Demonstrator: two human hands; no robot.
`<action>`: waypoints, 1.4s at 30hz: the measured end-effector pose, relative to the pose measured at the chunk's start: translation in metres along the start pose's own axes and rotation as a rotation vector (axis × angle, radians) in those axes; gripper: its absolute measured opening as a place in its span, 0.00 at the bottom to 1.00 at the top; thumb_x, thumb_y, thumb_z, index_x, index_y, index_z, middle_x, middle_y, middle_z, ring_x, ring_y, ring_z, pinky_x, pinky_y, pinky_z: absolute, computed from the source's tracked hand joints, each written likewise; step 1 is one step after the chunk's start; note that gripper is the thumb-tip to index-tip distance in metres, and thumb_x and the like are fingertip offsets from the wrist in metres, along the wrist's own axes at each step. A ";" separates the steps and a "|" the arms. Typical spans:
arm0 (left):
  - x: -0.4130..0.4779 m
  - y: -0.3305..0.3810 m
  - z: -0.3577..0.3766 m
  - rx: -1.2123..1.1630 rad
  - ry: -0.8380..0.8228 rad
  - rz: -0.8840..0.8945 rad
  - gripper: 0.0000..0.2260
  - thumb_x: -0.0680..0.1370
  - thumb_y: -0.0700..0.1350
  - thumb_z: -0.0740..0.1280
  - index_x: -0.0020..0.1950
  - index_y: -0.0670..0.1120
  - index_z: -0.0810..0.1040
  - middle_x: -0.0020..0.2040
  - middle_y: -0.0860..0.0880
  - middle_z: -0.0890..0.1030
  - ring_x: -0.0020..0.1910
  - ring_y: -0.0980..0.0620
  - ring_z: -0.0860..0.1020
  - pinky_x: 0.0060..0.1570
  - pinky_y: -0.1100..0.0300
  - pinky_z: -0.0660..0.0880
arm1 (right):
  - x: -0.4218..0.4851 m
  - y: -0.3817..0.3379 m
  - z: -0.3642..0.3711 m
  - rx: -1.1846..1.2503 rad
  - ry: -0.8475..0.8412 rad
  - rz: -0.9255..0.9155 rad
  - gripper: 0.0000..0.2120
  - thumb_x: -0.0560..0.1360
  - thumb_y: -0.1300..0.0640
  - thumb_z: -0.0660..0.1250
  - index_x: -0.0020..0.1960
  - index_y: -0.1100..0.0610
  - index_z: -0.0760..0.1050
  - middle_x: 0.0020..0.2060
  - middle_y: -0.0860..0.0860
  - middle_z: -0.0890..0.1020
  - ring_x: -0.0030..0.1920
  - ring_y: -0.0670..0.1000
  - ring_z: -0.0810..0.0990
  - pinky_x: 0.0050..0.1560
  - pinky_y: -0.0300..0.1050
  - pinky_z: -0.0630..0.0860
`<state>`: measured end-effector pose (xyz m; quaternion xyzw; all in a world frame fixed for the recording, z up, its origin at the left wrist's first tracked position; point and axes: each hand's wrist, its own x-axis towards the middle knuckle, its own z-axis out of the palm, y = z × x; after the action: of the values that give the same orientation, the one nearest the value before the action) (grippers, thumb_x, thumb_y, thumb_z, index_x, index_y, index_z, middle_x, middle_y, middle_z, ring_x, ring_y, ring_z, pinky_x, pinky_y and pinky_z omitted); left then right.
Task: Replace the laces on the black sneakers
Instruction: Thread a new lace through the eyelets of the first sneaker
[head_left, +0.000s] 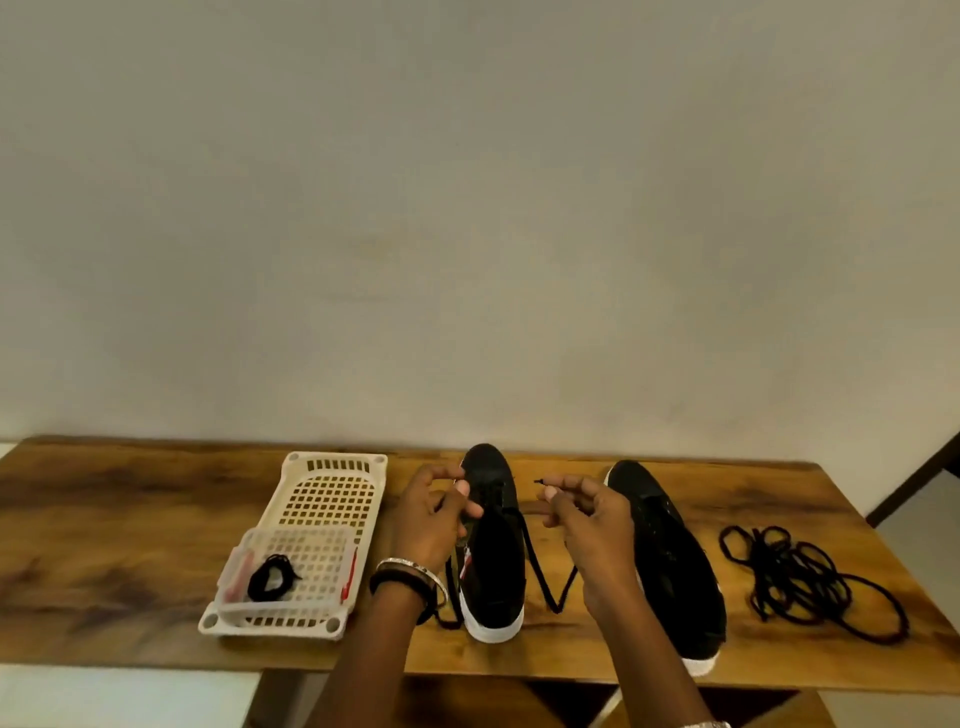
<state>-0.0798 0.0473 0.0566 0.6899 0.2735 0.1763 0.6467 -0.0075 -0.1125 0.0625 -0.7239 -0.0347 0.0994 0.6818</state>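
Both forearms reach in from the near edge. The right hand (597, 525) has its fingers curled and pinches one end of a black lace (540, 571) between thumb and forefinger, with the tip poking out towards the first sneaker (493, 551). The left hand (434, 519) is curled too, its fingertips pinched beside that sneaker's eyelets. It seems to hold the lace's other end, since a strand trails down under the wrist.

The sneaker stands toe away on the wooden table (130, 519), between the hands. Lacing looks only just begun, because most of the lace hangs slack beside the shoe. The next move calls for steering the stiff tip into an eyelet, then drawing the slack through evenly.

A second sneaker (670, 566) stands just right of the right hand and looks unlaced. Further right lies a tangle of laces (800, 577), likely the old ones. On the left, a white basket (332, 460) holds a coiled lace bundle (270, 577).
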 end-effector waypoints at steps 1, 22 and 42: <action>0.000 -0.009 0.001 -0.019 0.019 -0.015 0.03 0.81 0.43 0.67 0.55 0.47 0.76 0.38 0.47 0.86 0.27 0.55 0.75 0.34 0.60 0.75 | 0.001 0.007 0.000 -0.003 -0.005 0.013 0.05 0.79 0.61 0.69 0.51 0.54 0.83 0.41 0.50 0.87 0.34 0.46 0.83 0.34 0.35 0.74; -0.001 -0.013 0.022 -0.537 -0.174 -0.252 0.10 0.74 0.49 0.71 0.50 0.45 0.87 0.38 0.48 0.80 0.28 0.57 0.68 0.23 0.68 0.60 | -0.002 0.001 0.017 0.285 -0.379 0.028 0.09 0.79 0.60 0.68 0.53 0.66 0.80 0.38 0.60 0.81 0.33 0.47 0.77 0.31 0.34 0.72; -0.016 0.097 -0.010 1.281 0.012 1.030 0.15 0.61 0.38 0.82 0.44 0.48 0.84 0.39 0.50 0.81 0.37 0.51 0.80 0.31 0.60 0.75 | -0.007 -0.119 0.008 -0.091 -0.291 0.043 0.14 0.77 0.48 0.72 0.58 0.51 0.72 0.31 0.50 0.79 0.27 0.42 0.74 0.33 0.38 0.68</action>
<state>-0.0835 0.0442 0.1551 0.9634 -0.0263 0.2645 -0.0361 -0.0055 -0.0981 0.1808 -0.7325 -0.1222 0.2164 0.6338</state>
